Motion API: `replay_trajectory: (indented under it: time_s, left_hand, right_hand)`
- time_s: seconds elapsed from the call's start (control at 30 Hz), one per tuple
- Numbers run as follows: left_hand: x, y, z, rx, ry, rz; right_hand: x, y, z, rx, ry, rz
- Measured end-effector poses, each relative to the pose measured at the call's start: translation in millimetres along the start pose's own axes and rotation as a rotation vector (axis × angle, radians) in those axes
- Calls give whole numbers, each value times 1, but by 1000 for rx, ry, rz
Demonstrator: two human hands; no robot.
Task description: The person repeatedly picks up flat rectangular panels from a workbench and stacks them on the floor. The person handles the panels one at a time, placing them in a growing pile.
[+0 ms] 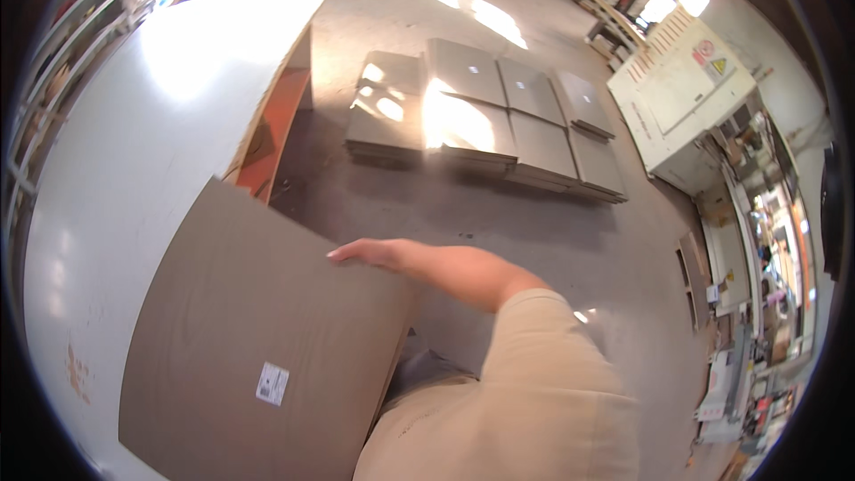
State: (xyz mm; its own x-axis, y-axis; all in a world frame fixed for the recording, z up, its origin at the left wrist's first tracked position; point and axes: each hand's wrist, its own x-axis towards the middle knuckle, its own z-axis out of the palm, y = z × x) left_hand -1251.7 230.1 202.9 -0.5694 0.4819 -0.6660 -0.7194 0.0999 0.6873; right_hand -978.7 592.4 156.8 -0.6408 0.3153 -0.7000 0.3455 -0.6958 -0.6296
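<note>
A brown wood-grain panel with a small white label fills the lower left, lying partly over the white tabletop and reaching past its near right edge toward my body. My right hand grips the panel's far right edge, thumb on the top face; the other fingers are hidden below it. My right arm, in a beige sleeve, stretches across from the lower right. My left hand is not in the picture.
The large white table has an orange-red inner side. Beyond it, several stacks of brown panels stand low on the concrete floor. A cream electrical cabinet and a cluttered machine line the right wall; metal racks stand far left.
</note>
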Motion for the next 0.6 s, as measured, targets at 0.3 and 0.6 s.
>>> replay_trajectory:
  time_s: [0.3, 0.6]
  left_hand:
    - [32, -28, 134, 155, -113, -37]
    - [32, -99, 268, 223, -143, -32]
  right_hand:
    - [44, 85, -54, 241, -42, -2]
    - [-72, 150, -245, 582, 29, 80]
